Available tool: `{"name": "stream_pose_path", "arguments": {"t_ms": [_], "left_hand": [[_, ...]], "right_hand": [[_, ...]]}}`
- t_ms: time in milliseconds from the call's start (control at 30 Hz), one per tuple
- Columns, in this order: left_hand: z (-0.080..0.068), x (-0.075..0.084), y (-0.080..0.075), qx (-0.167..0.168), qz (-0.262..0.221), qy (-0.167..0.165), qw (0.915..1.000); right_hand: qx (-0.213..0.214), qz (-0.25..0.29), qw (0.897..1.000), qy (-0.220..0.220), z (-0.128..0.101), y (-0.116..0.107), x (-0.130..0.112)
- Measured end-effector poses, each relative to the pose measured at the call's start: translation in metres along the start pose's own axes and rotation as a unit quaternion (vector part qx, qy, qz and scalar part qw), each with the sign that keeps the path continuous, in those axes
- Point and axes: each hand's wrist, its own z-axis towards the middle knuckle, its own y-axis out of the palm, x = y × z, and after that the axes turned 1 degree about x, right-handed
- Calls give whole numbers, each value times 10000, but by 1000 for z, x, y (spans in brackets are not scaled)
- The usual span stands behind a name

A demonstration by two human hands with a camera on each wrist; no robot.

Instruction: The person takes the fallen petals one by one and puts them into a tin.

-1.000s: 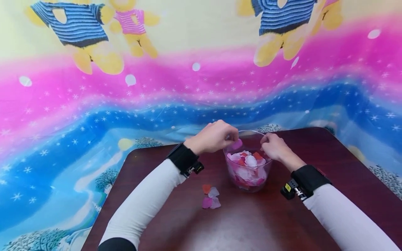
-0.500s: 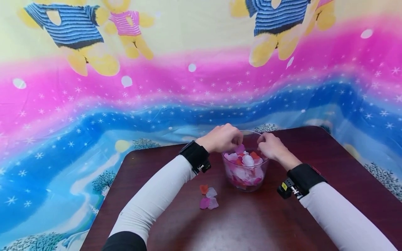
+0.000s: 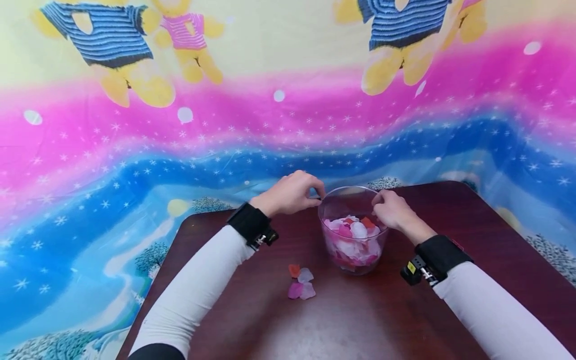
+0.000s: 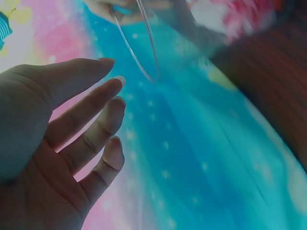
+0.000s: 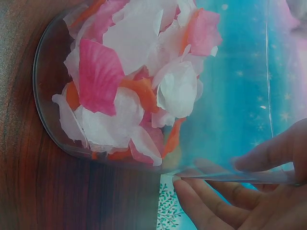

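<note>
From the head view, a clear glass bowl (image 3: 353, 230) stands on a dark brown table (image 3: 360, 320), near the far edge, and it is about half full of pink, white and orange petals (image 3: 353, 235). The left hand (image 3: 292, 194) is just beside the bowl's left rim with its fingers bent a little, and it holds nothing. The right hand (image 3: 393, 210) is at the right rim, and from here you cannot tell how it grips. A small heap of loose petals (image 3: 300, 284) lies on the table in front of the bowl, to its left. A bright cloth with teddy bears (image 3: 117, 45) hangs behind. The left wrist view shows what the head view does not: the left hand (image 4: 57, 143) is spread wide and loose, with nothing in it, and the bowl's thin rim (image 4: 139, 43) is a little way past the fingertips. The right wrist view shows the bowl (image 5: 57, 129) from the side, close up, with the petals (image 5: 134, 81) packed against the glass, and the right hand (image 5: 249, 191) pinches the rim, fingers on one side of the glass and the thumb on the other. There is no writing to read on anything
</note>
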Motion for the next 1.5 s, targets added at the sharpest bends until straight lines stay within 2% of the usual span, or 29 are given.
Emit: {"name": "stream_pose_path", "arguments": {"t_ms": [100,200,333,500,600,833,1000,1133,1233,1367,1500], "left_hand": [[-22,-13,-6,140,-11,-148,9998],[-42,-25,-4,210,60,-261,9994],[-67,-36,11,139,134,-392,9990],[-93,-43,40,-59,166,-638,9978],[-99,-45,62,-247,138,-667,9974],[-102,-45,117,-1086,-168,-736,9912],[-99,-45,137,-1147,-222,-922,9889],[-101,-47,140,-1157,-265,-919,9887],[-104,-48,135,-1155,-380,-871,9887],[-105,-48,116,-1004,-552,-748,9906],[-100,-45,91,-707,-549,-535,9945]], "right_hand": [[-23,-31,10000,-50,0,0,0],[-49,-60,9999,-93,0,-1,0],[-73,-93,9998,-145,-1,-2,1],[-29,-84,9998,-164,1,3,-2],[-16,-43,9999,-145,0,3,-1],[-28,-44,10000,-72,0,3,-1],[-31,-55,10000,-45,0,2,-2],[-52,-13,10000,-58,-1,5,-3],[-64,-2,10000,-73,0,5,-4],[-65,-28,9999,-107,0,4,-4],[-34,-46,9999,-134,-2,3,-3]]}}
